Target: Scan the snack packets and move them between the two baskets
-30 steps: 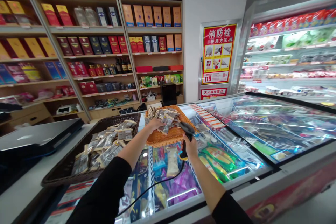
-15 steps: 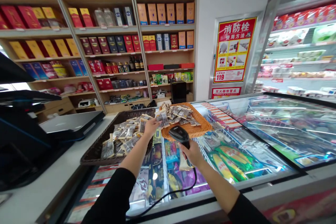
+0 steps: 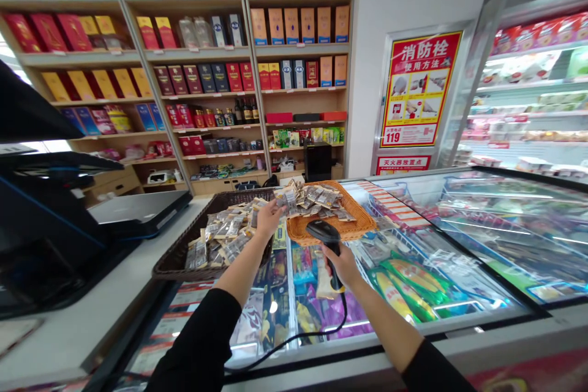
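My right hand (image 3: 343, 264) is closed around the grip of a black barcode scanner (image 3: 324, 233), whose head points up and left and whose cable (image 3: 316, 334) loops down over the freezer glass. Pinched in my left hand (image 3: 270, 217) is a small clear snack packet (image 3: 287, 199), held between the two baskets. The dark brown wicker basket (image 3: 172, 266) on the left carries a heap of similar packets (image 3: 227, 229). To the right, an orange wicker basket (image 3: 362, 220) holds another pile of them (image 3: 319, 199). The scanner's head overlaps that basket's near edge.
Both baskets rest on a glass-topped chest freezer (image 3: 441, 257) filled with packaged goods. A flat scale (image 3: 142, 205) and dark checkout equipment (image 3: 41, 226) stand on the counter (image 3: 92, 318) at left. Shelves of boxes (image 3: 202, 79) line the back, with a red fire-hydrant sign (image 3: 420, 89) beside them.
The view has turned slightly left, so everything sits further right. My left hand keeps the packet between the baskets, and my right hand keeps the scanner.
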A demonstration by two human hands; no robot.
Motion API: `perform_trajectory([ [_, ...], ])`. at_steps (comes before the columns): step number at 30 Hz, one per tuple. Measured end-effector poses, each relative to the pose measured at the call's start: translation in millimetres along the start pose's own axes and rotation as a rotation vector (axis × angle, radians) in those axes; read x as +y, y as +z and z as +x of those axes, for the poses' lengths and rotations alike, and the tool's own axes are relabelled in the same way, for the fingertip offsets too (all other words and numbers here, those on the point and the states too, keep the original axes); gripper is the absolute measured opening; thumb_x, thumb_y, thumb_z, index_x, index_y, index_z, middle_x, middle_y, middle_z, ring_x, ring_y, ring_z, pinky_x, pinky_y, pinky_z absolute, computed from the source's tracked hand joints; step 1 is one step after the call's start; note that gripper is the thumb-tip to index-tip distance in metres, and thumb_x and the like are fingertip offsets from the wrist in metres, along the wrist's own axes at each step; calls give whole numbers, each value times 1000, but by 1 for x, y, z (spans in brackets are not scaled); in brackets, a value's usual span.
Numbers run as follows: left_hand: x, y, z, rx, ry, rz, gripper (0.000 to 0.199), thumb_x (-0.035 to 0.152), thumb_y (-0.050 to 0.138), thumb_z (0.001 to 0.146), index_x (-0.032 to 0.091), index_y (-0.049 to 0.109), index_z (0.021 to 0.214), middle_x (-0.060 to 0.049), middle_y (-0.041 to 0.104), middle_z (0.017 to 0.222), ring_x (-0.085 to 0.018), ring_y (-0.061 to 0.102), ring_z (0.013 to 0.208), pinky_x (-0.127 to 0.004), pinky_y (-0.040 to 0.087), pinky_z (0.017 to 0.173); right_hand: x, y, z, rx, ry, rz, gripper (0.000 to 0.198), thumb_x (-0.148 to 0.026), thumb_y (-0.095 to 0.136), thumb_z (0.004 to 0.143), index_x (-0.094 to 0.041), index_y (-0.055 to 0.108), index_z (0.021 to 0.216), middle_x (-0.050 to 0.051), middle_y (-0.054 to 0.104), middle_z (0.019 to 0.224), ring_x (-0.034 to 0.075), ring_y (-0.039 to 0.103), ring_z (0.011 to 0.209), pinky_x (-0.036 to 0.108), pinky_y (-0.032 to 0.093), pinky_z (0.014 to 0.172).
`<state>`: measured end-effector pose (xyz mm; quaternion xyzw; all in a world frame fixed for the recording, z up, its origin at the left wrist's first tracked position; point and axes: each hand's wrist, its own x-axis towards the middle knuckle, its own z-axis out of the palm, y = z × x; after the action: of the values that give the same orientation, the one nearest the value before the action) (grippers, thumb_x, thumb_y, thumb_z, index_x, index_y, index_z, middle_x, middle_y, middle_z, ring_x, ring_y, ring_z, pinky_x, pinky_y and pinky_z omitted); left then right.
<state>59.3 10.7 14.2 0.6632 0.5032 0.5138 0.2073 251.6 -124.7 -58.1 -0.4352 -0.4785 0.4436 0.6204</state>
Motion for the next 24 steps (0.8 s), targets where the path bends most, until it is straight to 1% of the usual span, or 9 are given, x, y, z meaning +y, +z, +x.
perform_trajectory([
  [3,9,-22,3,182,68,32,47,33,51,85,17,57,128,-6,71,90,-18,64,79,-28,48,75,1,-7,4,52,51,106,42,-57,66,67,-19,53,77,-6,50,47,10,44,32,22,35,31],
  [5,11,-46,4,257,61,147,44,30,46,89,19,57,130,-6,71,92,-18,63,79,-29,48,77,1,-11,6,78,60,142,42,-56,67,66,-19,51,76,-6,51,48,10,45,32,22,35,31],
  [7,6,-71,4,271,-1,280,40,27,45,89,20,62,125,-7,72,93,-20,64,83,-30,47,79,1,-12,7,91,69,169,41,-55,68,65,-19,51,73,-5,52,48,10,45,32,22,35,31],
  [9,-4,-92,1,245,-96,404,38,24,46,88,20,66,120,-9,72,96,-23,64,89,-31,46,79,1,-12,8,97,86,196,41,-54,69,65,-18,52,73,-5,52,48,10,45,32,22,35,31],
  [12,-21,-110,-6,165,-201,555,37,24,48,87,21,67,118,-12,71,104,-27,64,96,-33,45,80,1,-12,9,107,104,233,43,-55,71,62,-18,53,75,-5,52,48,10,45,32,22,35,31],
  [16,-30,-113,-14,112,-222,701,34,28,50,86,25,69,114,-12,70,106,-29,62,100,-36,45,84,-1,-14,8,127,130,248,46,-55,72,60,-17,54,80,-5,52,47,10,45,32,22,34,31],
  [19,-23,-110,-17,180,-176,822,31,31,56,82,27,73,107,-13,62,119,-34,53,112,-43,44,89,-4,-17,6,142,154,235,45,-53,73,59,-17,54,80,-5,53,47,10,46,33,22,35,31],
  [22,-6,-101,-16,288,-53,835,38,26,60,77,27,69,114,-11,51,132,-35,42,123,-46,40,96,-12,-24,11,172,106,251,44,-52,72,61,-18,55,82,-6,52,47,11,45,33,23,35,32],
  [24,9,-90,-12,299,77,778,38,26,58,78,27,68,116,-10,52,131,-33,41,124,-45,37,100,-18,-35,20,238,26,289,43,-51,70,62,-18,55,85,-6,52,49,11,46,34,23,36,33],
])
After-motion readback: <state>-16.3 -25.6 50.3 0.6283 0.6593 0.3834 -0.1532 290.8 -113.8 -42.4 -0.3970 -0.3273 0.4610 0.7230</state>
